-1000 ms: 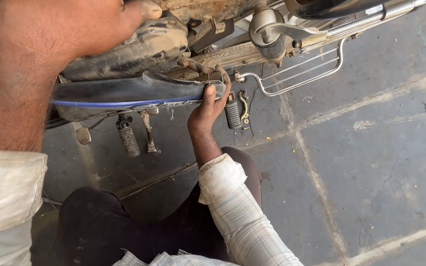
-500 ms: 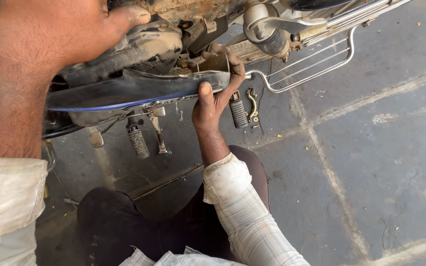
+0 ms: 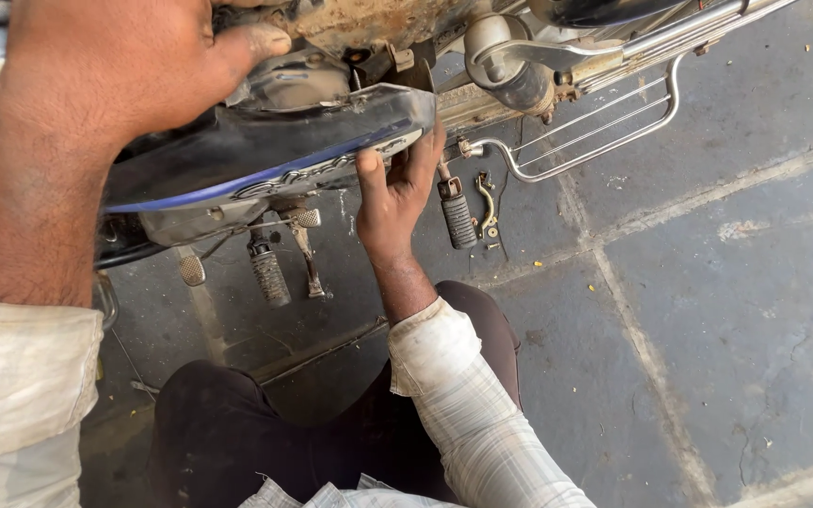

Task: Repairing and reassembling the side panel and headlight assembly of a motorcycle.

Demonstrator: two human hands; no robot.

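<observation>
A dark blue motorcycle side panel (image 3: 265, 155) with a pale stripe lies across the top left, slanting up to the right. My right hand (image 3: 395, 193) grips its right end from below, fingers curled over the edge. My left hand (image 3: 134, 66) presses on the panel's upper left part, thumb against the grimy engine casing (image 3: 294, 80); its fingers are hidden. Both forearms wear a pale checked sleeve.
Behind the panel is the motorcycle's rusty frame, a grey shock mount (image 3: 510, 56) and a chrome saree guard (image 3: 595, 141). Below hang a brake pedal (image 3: 191, 270), two rubber footpegs (image 3: 268, 273) (image 3: 457, 218) and a kick lever. Grey stone paving (image 3: 708, 301) spreads right. My dark-trousered knees are at the bottom.
The panel's right end has swung up and out from the bike, now tilted instead of level. My right hand rose with it and shifted its grip.
</observation>
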